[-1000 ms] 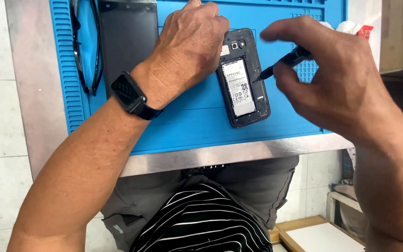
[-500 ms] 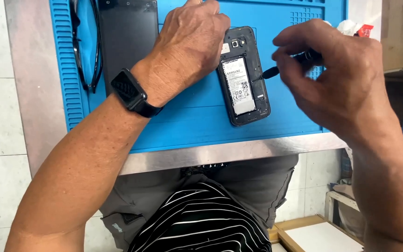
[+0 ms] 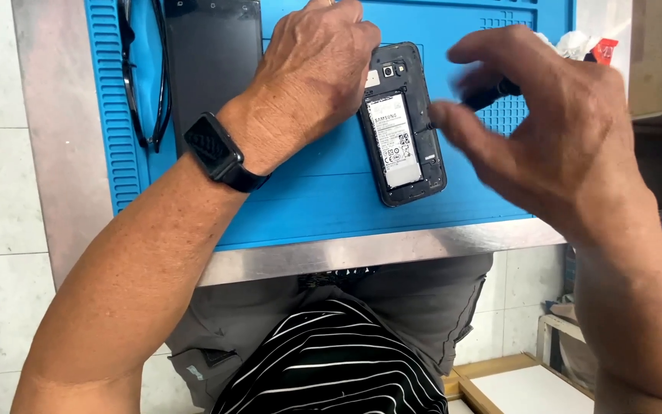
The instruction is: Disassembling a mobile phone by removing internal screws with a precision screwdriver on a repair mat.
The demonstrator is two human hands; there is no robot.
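Head view, single camera. Left hand [image 3: 316, 65] lies palm-down on the blue work mat [image 3: 308, 192], fingers curled over the upper left edge of the opened smartphone [image 3: 401, 123], pinning it flat. Phone lies back-up, rear cover off, battery [image 3: 394, 140] exposed with its label showing; it sits between the two hands. Right hand [image 3: 553, 130] is motion-blurred, thumb and forefinger pinched on a slim black tool [image 3: 486, 96] whose tip meets the phone's right edge. Compared with half a second ago, the right hand's fingers have spread and the grip has slid along the tool; phone and left hand have not shifted. Judgement: work at the phone's right edge is ongoing. Left of the left wrist: black wristwatch [image 3: 212, 149], a dark flat panel [image 3: 212, 61], black spectacles [image 3: 143, 77].
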